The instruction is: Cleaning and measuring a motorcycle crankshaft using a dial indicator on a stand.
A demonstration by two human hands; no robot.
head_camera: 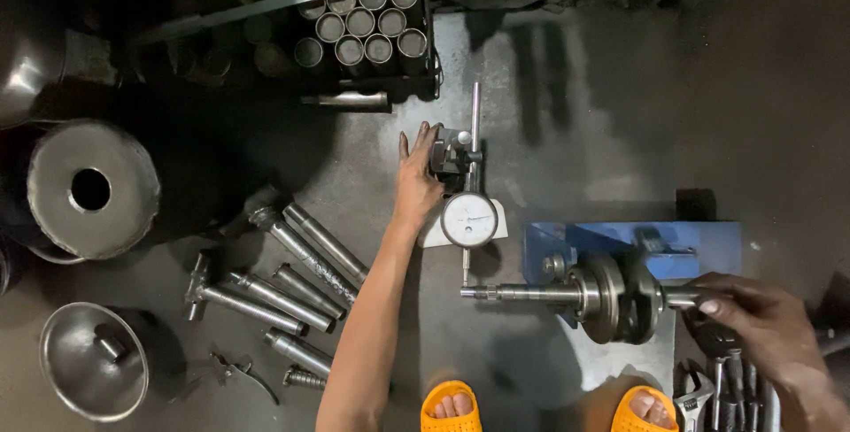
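My left hand (416,175) rests on the dark base block of a dial indicator stand (447,156), fingers laid over it. The round white dial gauge (469,219) hangs from the stand's upright rod, its plunger touching the left shaft of a steel crankshaft (611,295). The crankshaft lies across a blue fixture (708,242). My right hand (761,321) grips the crankshaft's right shaft end with the fingertips.
Several steel tubes and shafts (292,286) lie on the floor at left, with a hammer (199,286). A rack of metal cylinders (367,25) stands at the back. Round metal housings (88,189) sit far left. Wrenches (708,388) lie lower right. Orange sandals (452,405) show at the bottom.
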